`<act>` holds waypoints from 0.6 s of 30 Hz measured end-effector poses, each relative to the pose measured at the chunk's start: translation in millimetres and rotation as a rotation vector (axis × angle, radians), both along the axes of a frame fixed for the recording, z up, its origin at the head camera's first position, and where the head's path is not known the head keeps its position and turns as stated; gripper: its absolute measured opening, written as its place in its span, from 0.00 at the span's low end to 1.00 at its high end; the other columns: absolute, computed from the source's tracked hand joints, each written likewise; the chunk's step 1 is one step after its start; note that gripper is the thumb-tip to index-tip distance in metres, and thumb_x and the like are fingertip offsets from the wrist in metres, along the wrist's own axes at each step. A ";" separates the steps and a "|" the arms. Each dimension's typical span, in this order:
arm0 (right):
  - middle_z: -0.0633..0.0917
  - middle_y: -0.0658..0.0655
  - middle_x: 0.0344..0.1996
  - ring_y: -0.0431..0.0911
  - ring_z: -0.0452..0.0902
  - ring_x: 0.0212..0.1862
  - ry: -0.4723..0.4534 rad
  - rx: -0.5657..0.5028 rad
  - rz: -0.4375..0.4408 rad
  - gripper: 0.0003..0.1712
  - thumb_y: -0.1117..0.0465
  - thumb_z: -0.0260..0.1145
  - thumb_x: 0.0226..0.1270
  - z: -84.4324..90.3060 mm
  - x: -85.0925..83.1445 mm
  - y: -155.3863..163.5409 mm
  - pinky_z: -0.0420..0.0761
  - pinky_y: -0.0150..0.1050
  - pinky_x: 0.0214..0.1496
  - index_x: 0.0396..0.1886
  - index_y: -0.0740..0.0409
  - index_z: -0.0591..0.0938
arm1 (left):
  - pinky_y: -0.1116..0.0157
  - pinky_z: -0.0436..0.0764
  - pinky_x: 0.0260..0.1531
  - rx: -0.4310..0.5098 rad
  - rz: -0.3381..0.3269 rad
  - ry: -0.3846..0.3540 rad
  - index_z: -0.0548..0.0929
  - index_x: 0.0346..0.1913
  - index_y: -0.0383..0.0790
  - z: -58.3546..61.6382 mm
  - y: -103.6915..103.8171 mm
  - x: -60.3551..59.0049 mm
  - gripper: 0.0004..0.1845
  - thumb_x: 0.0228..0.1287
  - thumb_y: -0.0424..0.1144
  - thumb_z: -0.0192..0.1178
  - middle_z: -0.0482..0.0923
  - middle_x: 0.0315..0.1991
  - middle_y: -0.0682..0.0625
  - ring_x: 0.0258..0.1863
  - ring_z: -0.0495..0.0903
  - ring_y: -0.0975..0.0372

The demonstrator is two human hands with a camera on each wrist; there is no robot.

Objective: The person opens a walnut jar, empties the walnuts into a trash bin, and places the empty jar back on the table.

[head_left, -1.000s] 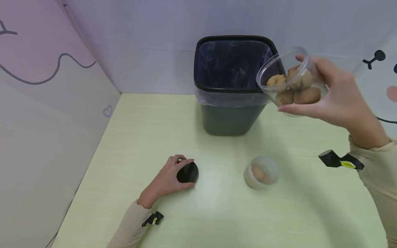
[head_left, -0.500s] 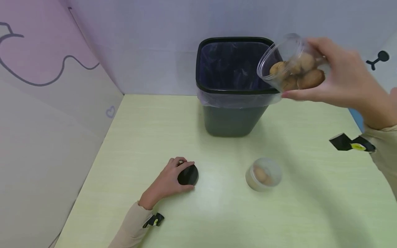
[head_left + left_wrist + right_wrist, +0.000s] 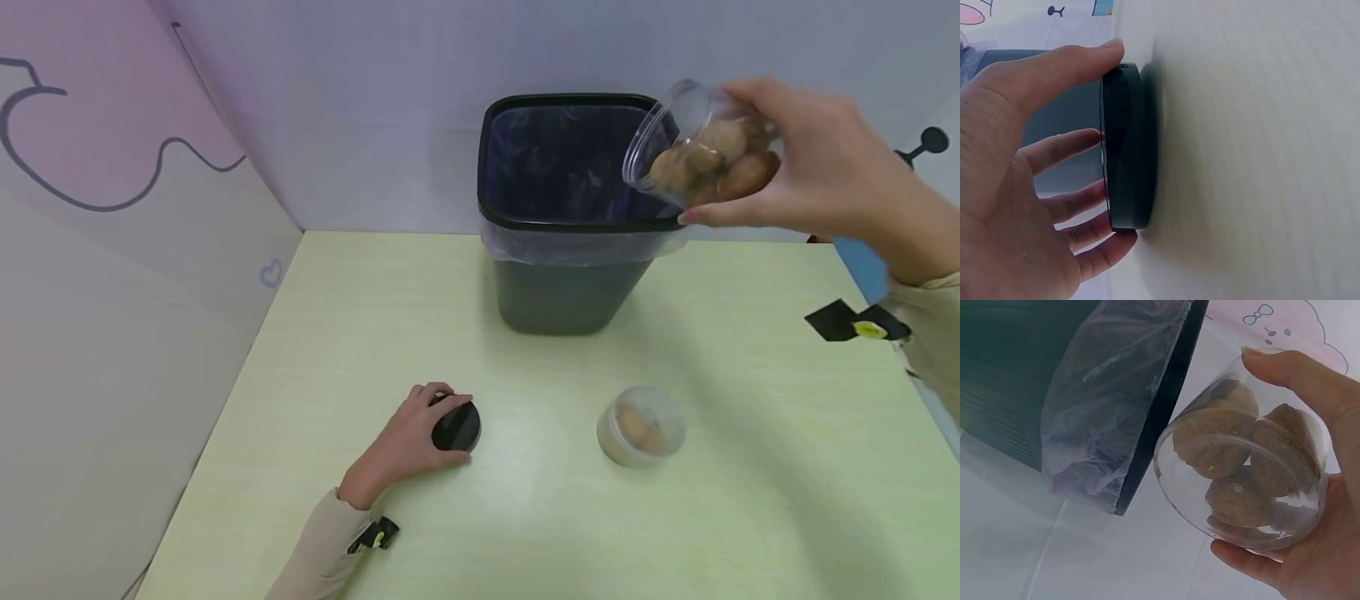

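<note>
My right hand [image 3: 813, 171] grips a clear plastic jar [image 3: 693, 142] holding several walnuts [image 3: 1241, 462]. The jar is tilted, its open mouth turned toward the black trash bin [image 3: 570, 217] and level with the bin's right rim. A clear plastic liner [image 3: 1113, 394] lines the bin. My left hand [image 3: 408, 442] rests on the pale green table [image 3: 525, 517] and holds a black round lid [image 3: 455, 427], thumb and fingers curled around its edge [image 3: 1125, 150]. A second clear jar [image 3: 641, 425] with walnuts inside stands upright on the table right of the lid.
The bin stands at the back of the table against a white wall. A pink and white panel closes off the left side. A blue object [image 3: 862, 267] shows at the table's right edge.
My right hand has lifted the jar of walnuts up and slightly left toward the bin's rim and tipped it further. My left hand and the lid have stayed put.
</note>
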State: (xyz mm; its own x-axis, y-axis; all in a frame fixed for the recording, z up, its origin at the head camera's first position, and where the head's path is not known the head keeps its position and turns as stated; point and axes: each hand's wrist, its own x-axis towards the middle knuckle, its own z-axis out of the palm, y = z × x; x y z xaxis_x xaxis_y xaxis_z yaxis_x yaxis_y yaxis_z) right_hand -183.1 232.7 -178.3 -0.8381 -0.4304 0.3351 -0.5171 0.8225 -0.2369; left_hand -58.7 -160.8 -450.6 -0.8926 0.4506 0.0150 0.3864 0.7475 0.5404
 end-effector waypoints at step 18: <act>0.73 0.72 0.52 0.66 0.61 0.56 0.027 0.158 -0.010 0.63 0.56 0.81 0.32 10.5 -14.4 -3.8 0.57 0.61 0.65 0.71 0.62 0.59 | 0.55 0.73 0.48 -0.028 0.011 0.003 0.77 0.60 0.52 -4.4 -1.2 0.2 0.37 0.43 0.55 0.73 0.67 0.56 0.50 0.53 0.65 0.55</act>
